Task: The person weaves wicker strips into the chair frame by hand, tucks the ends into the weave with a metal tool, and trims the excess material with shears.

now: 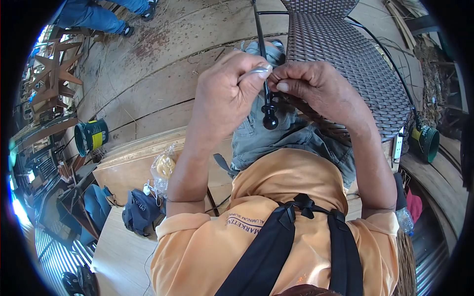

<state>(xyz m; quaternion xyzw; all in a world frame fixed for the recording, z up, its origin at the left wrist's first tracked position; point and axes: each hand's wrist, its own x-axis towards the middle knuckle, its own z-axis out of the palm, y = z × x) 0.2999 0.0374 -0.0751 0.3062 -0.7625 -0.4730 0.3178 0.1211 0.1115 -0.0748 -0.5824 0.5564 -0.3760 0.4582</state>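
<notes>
My left hand (229, 86) is closed around a slim silver metal tool (254, 72); most of it is hidden in my fist, so its exact kind is unclear. Just across a thin black metal rod from it, my right hand (321, 89) pinches thumb against finger at the edge of the weave. Whatever lies in that pinch is too small to make out. The black rod (261, 37) runs between both hands and ends in a round knob (270, 121) above my lap. Dark brown woven wicker (340, 54) on a black frame lies to the right, partly under my right hand.
Wooden boards (163, 64) form the floor. Dark green buckets stand at left (91, 137) and right (425, 143). A dark blue cap (140, 211) and a clear plastic bag (164, 166) are beside my left arm. Another person's legs (94, 17) show at upper left.
</notes>
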